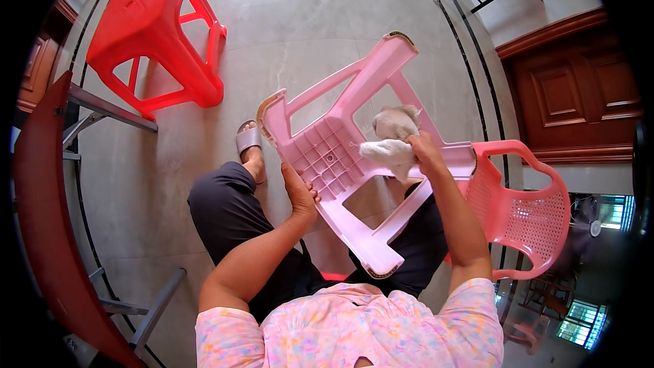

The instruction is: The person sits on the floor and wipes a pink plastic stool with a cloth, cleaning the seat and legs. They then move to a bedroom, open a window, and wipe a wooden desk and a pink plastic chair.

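A pink plastic stool (pixel 352 107) lies tipped over my lap, its ribbed underside and leg ends facing up. My left hand (pixel 300 190) grips the edge of its seat on the near left side, thumb outside and fingers over the ribs. A crumpled whitish cloth (pixel 393 135) is bunched in my right hand (pixel 425 152), over the stool's legs at the right. Dark trim lines the leg ends, with dirt or wear not clear from here.
A red plastic stool (pixel 148 36) stands upright at the upper left. A pink plastic chair (pixel 526 209) is close on the right. At the left is a table with a reddish top (pixel 51 214) and metal legs. A wooden door (pixel 572 87) is at the right.
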Motion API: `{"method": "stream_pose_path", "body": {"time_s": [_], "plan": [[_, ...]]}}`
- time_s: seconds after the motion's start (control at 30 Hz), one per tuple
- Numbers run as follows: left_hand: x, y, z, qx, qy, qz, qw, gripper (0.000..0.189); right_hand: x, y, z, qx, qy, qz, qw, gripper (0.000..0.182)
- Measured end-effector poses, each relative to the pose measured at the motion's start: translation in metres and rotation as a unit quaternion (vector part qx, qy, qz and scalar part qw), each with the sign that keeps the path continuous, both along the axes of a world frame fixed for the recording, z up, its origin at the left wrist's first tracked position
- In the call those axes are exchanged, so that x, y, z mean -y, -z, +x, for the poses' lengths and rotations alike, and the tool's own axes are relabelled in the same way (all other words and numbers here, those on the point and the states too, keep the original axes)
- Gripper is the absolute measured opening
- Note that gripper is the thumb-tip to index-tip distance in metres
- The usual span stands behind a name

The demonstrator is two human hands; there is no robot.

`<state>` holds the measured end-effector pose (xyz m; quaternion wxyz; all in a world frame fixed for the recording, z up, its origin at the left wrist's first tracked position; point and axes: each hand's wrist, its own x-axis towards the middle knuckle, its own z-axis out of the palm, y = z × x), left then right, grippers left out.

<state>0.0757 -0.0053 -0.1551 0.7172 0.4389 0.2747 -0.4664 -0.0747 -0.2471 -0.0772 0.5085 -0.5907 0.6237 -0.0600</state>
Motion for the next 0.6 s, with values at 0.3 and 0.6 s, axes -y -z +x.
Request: {"method": "stream_pose_path", "body": {"time_s": [0.3,0.6], "plan": [[0.005,-0.023,0.005,0.077,0.024,0.036,0.996,0.023,0.021,0.119,0.104,0.311,0.323,0.249,0.858,0.022],[0.005,-0.023,0.006,0.061,0.065,0.043,0.995,0.017,0.094,0.156,0.145,0.406,0.396,0.224,0.793,0.027]]}}
